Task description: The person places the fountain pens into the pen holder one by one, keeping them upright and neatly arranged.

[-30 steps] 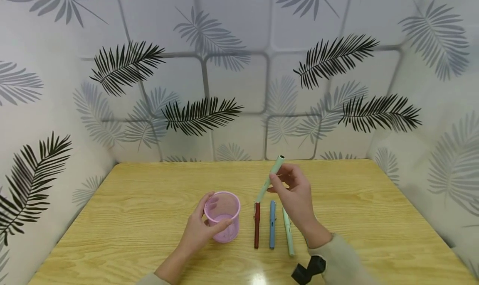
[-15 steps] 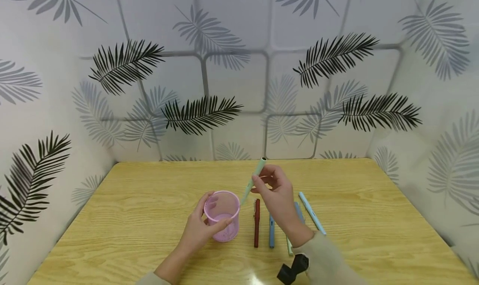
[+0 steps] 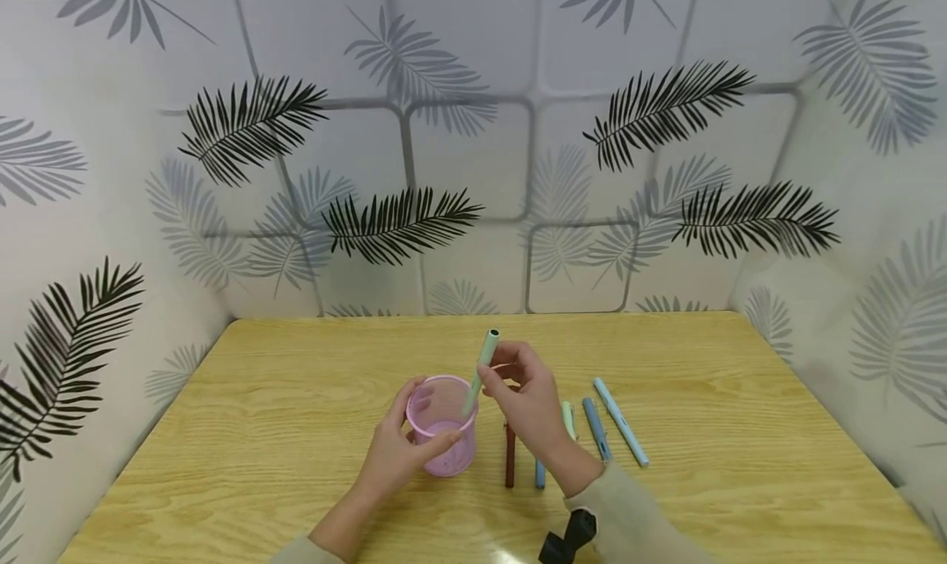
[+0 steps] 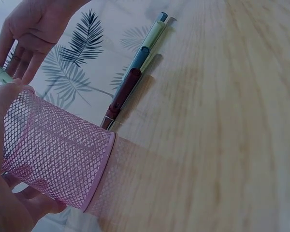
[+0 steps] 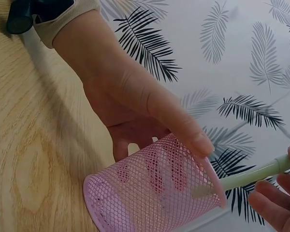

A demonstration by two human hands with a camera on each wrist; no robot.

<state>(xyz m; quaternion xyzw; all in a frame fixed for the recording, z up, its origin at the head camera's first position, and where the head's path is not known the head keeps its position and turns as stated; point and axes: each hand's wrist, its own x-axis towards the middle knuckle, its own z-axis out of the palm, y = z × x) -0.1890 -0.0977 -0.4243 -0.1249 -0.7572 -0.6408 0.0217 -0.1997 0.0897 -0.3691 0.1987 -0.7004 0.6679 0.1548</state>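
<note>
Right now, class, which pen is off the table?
The green pen in the right hand, its lower end inside the pink cup; the other pens lie on the table.

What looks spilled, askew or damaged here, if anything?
Nothing stands out. The left hand holds the pink mesh cup, the right hand a green pen partly inside it; the light blue pen merely slants.

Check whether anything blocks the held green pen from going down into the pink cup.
Nothing visible does. The pen, in the right hand, has its lower end inside the rim of the cup. The left hand grips the cup from outside, apart from the pen.
</note>
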